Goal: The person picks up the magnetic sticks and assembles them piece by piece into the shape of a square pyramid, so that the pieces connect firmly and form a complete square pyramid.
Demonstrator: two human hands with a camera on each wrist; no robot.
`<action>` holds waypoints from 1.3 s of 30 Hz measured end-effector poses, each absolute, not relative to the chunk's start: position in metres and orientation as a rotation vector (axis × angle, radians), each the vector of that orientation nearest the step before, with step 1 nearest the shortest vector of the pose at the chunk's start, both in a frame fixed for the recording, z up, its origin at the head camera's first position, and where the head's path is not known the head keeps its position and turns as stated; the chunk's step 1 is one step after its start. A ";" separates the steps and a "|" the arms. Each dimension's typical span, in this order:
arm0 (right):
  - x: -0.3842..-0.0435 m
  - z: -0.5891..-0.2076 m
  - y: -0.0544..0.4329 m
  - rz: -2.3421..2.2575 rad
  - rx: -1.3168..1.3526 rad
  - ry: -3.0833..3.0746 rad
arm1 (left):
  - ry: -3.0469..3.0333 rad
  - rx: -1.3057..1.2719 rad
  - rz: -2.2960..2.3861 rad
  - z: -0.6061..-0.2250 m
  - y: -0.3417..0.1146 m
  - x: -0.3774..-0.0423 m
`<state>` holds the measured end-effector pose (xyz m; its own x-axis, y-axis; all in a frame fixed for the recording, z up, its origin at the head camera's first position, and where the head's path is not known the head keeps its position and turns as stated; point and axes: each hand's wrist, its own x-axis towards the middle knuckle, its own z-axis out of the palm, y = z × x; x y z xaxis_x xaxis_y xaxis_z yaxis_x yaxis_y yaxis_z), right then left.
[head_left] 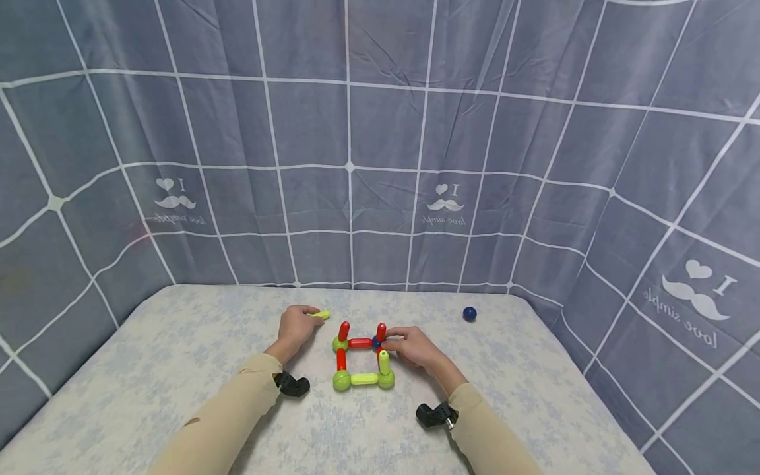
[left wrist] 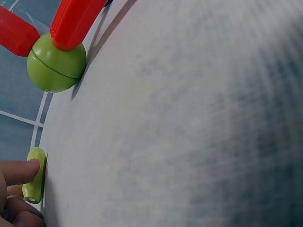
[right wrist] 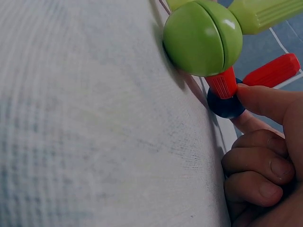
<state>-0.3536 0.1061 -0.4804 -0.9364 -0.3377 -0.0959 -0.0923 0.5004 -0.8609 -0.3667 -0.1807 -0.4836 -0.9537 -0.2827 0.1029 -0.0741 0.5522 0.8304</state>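
Note:
My left hand (head_left: 298,326) pinches a loose yellow-green rod (head_left: 322,315) between thumb and fingers, close over the table behind the frame's left corner. In the middle stands a square frame of rods and balls. Green balls (left wrist: 57,64) form most of its corners, and a blue ball (right wrist: 226,105) forms the back right one. My right hand (head_left: 413,346) grips that blue ball with thumb and forefinger, its other fingers curled beside it. Red rods (head_left: 359,343) make the back and sides; a yellow-green rod (head_left: 364,379) makes the front. Two red rods and one yellow-green rod (head_left: 384,363) point up.
A separate dark blue ball (head_left: 470,314) lies at the back right of the table. The table (head_left: 320,429) has a pale patterned cloth. Grey-blue curtains (head_left: 380,198) with white lines rise behind it and at both sides. Black wrist cameras (head_left: 292,384) sit on both forearms.

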 end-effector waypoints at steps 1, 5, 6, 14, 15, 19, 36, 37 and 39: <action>-0.353 -0.481 0.106 -1.410 -0.363 2.490 | -2.566 0.298 -1.348 -0.483 -0.181 -0.366; -0.353 -0.482 0.106 -1.407 -0.372 2.475 | -2.580 0.298 -1.334 -0.481 -0.181 -0.363; -0.354 -0.482 0.106 -1.404 -0.381 2.481 | -2.587 0.292 -1.329 -0.480 -0.181 -0.362; -0.355 -0.479 0.107 -1.381 -0.416 2.518 | -2.639 0.283 -1.295 -0.476 -0.182 -0.363; -0.355 -0.479 0.107 -1.385 -0.408 2.511 | -2.645 0.284 -1.290 -0.476 -0.182 -0.363; -0.354 -0.479 0.107 -1.403 -0.396 2.485 | -2.670 0.270 -1.273 -0.474 -0.182 -0.362; -0.351 -0.477 0.107 -1.393 -0.385 2.512 | -2.813 0.205 -1.211 -0.459 -0.184 -0.355; -0.351 -0.477 0.107 -1.390 -0.380 2.511 | -2.789 0.224 -1.259 -0.460 -0.184 -0.354; -0.351 -0.477 0.107 -1.388 -0.376 2.506 | -2.734 0.255 -1.351 -0.462 -0.183 -0.352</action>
<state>-0.3510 0.1070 -0.4770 -0.9351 -0.3418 -0.0935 -0.1022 0.5127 -0.8525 -0.3524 -0.1832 -0.4618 -0.9828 -0.1845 -0.0010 -0.1129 0.5972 0.7941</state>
